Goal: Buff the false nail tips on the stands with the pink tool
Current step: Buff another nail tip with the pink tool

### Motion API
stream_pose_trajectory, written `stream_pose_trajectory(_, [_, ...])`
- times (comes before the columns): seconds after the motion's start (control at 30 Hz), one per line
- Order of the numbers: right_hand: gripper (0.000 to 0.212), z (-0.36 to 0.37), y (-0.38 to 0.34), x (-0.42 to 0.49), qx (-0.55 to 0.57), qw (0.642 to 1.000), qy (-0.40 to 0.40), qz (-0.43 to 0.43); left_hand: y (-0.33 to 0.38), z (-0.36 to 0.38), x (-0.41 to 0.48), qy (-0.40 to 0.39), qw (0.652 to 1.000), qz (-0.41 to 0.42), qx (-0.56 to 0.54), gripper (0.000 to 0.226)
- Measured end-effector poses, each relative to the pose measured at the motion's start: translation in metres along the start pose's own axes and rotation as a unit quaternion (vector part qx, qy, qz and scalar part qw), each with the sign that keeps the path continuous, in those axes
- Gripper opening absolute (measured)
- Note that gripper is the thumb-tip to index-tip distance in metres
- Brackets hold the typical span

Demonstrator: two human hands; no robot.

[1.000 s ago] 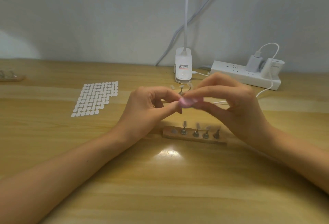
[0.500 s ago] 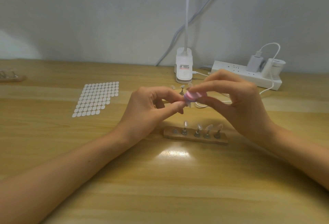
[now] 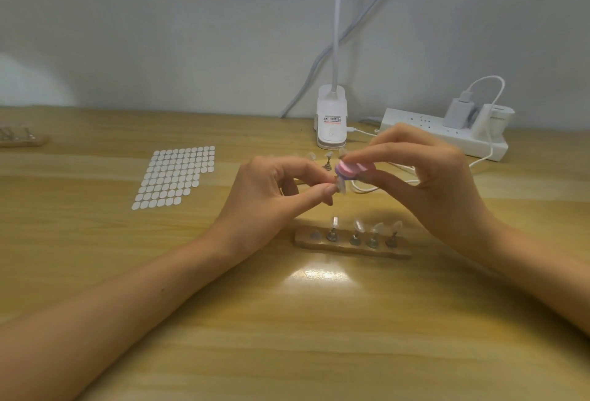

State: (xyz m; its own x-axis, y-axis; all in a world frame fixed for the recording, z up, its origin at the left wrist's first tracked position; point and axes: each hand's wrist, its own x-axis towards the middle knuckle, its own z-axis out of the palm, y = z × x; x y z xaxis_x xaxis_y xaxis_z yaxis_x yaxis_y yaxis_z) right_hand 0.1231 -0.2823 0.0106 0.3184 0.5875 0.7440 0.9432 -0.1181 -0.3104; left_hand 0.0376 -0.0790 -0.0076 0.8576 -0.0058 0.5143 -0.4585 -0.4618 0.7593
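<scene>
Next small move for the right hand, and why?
Probably a short stroke of the pink tool across the clear nail tip. The right hand pinches the tool just above that tip, seemingly touching it, while the left hand pinches the tip from below.

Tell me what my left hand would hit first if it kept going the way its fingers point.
The pink tool pinched in your right hand. Your left hand points its fingers rightward, holding a small nail tip, and the tool sits just beyond that tip. Depth is hard to judge, though.
</scene>
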Motion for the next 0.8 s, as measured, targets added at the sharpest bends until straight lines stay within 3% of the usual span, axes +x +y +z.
stream_pose_trajectory(0.1, [0.024,0.0054,-0.0038,-0.0006,0.006,0.999,-0.019,-0.042,0.0008,0.0012,-0.0005,-0.006,1.0,0.013,0.016,0.005])
stream_pose_trajectory(0.23, [0.024,0.0003,0.0005,0.0005,-0.006,1.0,-0.006,0.003,0.0007,-0.0001,0.0003,0.003,1.0,-0.002,0.005,0.005])
stream_pose_trajectory(0.37, [0.024,0.0051,-0.0049,-0.0003,0.006,0.999,-0.023,-0.044,0.0006,0.0005,-0.0004,-0.007,1.0,0.008,0.019,0.006])
stream_pose_trajectory(0.5, [0.023,0.0009,0.0018,0.0,-0.011,1.0,-0.004,0.01,-0.0002,-0.0005,-0.0002,0.004,1.0,-0.014,-0.004,0.003])
stream_pose_trajectory(0.8, [0.019,0.0001,-0.0006,-0.0006,0.035,0.998,0.035,0.037,-0.0003,-0.0001,-0.0006,-0.002,1.0,-0.014,-0.023,0.005])
